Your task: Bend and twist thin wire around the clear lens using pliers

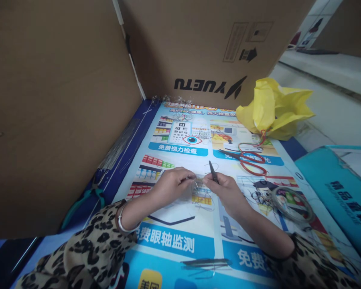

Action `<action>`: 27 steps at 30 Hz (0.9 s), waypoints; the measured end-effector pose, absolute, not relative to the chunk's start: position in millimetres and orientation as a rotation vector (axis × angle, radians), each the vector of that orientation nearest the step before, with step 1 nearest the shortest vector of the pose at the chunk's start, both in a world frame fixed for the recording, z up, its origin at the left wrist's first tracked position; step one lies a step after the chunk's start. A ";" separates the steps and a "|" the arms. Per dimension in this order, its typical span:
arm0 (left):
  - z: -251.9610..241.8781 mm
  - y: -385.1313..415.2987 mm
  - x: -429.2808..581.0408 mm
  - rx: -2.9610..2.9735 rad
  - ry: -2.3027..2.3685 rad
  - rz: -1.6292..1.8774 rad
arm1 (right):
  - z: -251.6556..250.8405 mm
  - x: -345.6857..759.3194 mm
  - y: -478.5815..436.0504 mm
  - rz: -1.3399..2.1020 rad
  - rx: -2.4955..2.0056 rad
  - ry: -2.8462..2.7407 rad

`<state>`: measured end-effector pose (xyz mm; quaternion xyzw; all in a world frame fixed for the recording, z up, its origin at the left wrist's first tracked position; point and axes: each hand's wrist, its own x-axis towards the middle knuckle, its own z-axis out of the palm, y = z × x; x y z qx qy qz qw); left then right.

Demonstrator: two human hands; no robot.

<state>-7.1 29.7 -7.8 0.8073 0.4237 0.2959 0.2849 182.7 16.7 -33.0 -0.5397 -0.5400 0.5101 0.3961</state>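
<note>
My left hand (175, 184) is closed, thumb and forefinger pinching a small piece of thin, shiny wirework (196, 185). Close against it, the fingertips of my right hand (230, 194) touch the same wirework. Out of the right fist sticks a short, dark, pointed tool (212, 171), its tip aimed away from me; the rest is hidden in the fingers. Fine wire loops hang below the fingertips, too thin to trace clearly. Beyond the right hand lie red-handled scissors (252, 162). A bundle of dark straight wires (206, 263) rests on the poster in front of me.
Cardboard walls (63, 100) stand left and behind. Teal-handled pliers (93, 194) and cut wires (117, 148) lie along the left. To the right are a wire coil (292, 204), a crumpled yellow bag (270, 108) and a teal box (339, 192). Wire pieces (180, 106) sit at the back.
</note>
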 end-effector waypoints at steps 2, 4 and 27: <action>-7.7 30.0 -7.2 2.166 1.143 0.776 | -33.8 183.2 17.2 1.267 -1.385 -1.417; -8.1 30.5 -7.4 2.174 1.155 0.768 | -34.1 183.6 17.4 1.234 -1.402 -1.477; -5.5 32.4 -8.6 2.221 1.228 0.622 | -25.8 182.5 17.4 1.135 -1.452 -1.696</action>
